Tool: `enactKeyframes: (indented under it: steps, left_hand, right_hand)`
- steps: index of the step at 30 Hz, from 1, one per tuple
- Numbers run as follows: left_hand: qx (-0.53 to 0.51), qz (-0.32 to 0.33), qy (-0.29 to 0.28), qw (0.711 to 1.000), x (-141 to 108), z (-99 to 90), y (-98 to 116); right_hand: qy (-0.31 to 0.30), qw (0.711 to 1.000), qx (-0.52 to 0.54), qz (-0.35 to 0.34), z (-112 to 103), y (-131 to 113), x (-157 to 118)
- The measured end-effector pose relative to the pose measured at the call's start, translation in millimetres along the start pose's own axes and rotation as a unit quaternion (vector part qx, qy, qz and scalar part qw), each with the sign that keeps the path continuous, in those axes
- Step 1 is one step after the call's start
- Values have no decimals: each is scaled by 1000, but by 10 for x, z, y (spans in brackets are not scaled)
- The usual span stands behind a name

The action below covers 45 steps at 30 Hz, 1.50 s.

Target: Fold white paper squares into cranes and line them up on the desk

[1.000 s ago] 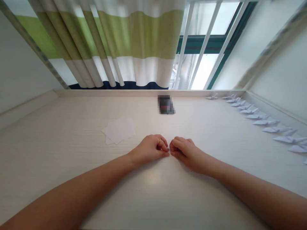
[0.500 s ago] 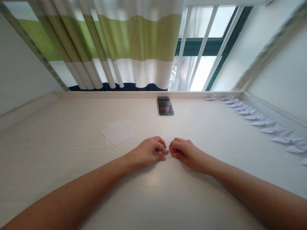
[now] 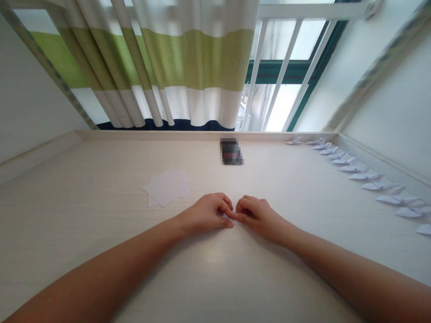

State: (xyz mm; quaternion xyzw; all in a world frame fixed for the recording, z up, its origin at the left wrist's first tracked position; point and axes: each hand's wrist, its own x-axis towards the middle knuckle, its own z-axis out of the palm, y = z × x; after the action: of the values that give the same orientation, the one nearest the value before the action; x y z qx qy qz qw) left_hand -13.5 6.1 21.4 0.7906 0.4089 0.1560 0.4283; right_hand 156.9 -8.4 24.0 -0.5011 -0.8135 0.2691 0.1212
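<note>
Near the middle of the pale table point(image 3: 101, 175), my left hand point(image 3: 215, 211) has its fingers curled round a small piece of white paper, mostly hidden by the fingers. A ring is on one finger. My right hand point(image 3: 254, 214) is closed at the same paper, its fingertips meeting those of my left hand. Just a sliver of white shows between them. Beyond my left hand lies a loose pile of white paper sheets point(image 3: 168, 186), flat on the table.
Several folded white paper cranes point(image 3: 365, 176) stand in a row along the right edge. A dark blurred object point(image 3: 230, 151) lies near the back edge. Behind are a green and white curtain point(image 3: 202, 58) and a barred window point(image 3: 286, 72).
My right hand has moved slightly left, so its fingertips now touch my left hand's. The view has tilted up a little.
</note>
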Motion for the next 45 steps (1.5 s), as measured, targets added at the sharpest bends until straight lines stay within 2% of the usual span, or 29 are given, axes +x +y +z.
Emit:
enactKeyframes:
  steps: [6, 18, 25, 34, 40, 45]
  left_hand:
    - [-13, -4, 1, 1000, 15, 3, -5]
    - [-7, 19, -30, 999, 11, -43, -29]
    - [-11, -6, 15, 1000, 17, 19, -16]
    - [4, -3, 12, 1000, 16, 19, -10]
    - [15, 3, 21, 1000, 21, 39, -30]
    - [21, 20, 18, 999, 28, 42, -54]
  right_hand:
    - [4, 1000, -16, -9, 30, -8, -2]
    - [-22, 996, 74, -40, -14, 116, -50]
    - [-21, 998, 54, -41, -32, 56, -52]
    - [-24, 999, 3, -38, -20, -1, -58]
    - [-28, 998, 26, -53, -45, 4, -61]
    - [-21, 999, 6, -28, -21, -33, -65]
